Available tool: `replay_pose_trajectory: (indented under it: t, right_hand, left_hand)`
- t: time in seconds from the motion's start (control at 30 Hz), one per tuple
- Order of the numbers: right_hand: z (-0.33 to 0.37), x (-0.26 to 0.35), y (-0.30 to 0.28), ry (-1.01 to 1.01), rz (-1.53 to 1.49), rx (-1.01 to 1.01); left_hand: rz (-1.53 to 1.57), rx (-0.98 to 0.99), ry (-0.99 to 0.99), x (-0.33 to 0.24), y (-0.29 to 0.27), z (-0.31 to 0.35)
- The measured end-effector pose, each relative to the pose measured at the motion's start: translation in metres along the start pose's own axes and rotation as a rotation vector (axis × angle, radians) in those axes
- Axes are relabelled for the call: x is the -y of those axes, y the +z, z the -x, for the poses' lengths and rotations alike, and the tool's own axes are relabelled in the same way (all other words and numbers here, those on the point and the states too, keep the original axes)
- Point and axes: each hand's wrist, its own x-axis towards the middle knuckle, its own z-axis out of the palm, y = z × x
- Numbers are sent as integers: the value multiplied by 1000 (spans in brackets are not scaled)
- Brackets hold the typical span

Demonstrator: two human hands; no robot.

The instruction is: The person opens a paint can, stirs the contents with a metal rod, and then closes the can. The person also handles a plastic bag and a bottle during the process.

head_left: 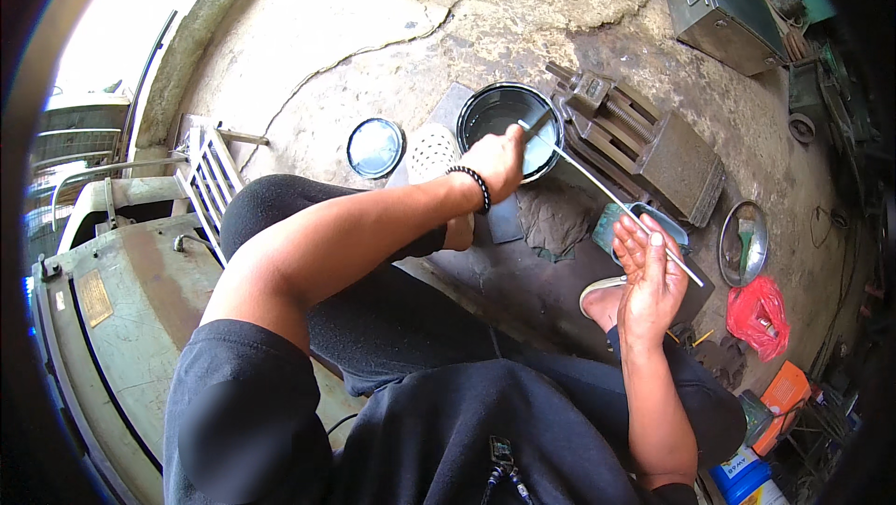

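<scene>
My left hand [497, 161], closed, is over the near side of a round black-rimmed bucket [464, 113] of dark liquid. Out of its fingers sticks a short dark flat tool [538, 124], its kind unclear. My right hand [648, 283] is palm up, with a thin pale rod [607, 189] between its thumb and fingers. The rod slants from beside the right wrist up to the bucket's right rim, close to my left hand. Whether the rod's far end touches the dark tool, I cannot tell.
A machine vise [644, 136] stands right of the bucket, a round lid [375, 147] left. Beneath my right hand is a teal container [607, 225], with a dark rag [555, 217] beside it. Farther right lie a metal bowl [727, 242] and a red plastic bag [758, 309].
</scene>
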Motion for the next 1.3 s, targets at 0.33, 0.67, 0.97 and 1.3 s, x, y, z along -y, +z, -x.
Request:
replay_pose_trajectory:
  t: [0.33,0.67,0.97,1.3]
  right_hand:
    - [-10,-4,-1,126,-159,-131]
    - [-7,-1,9,170,-200,-140]
    - [-7,4,10,210,-246,-140]
    - [-3,-3,5,331,-396,-189]
  left_hand:
    - [-27,-34,-6,-4,-10,4]
    - [-311,-5,-146,24,-8,-10]
    - [14,3,46,-10,2,13]
    - [-241,-21,-217,24,-19,-13]
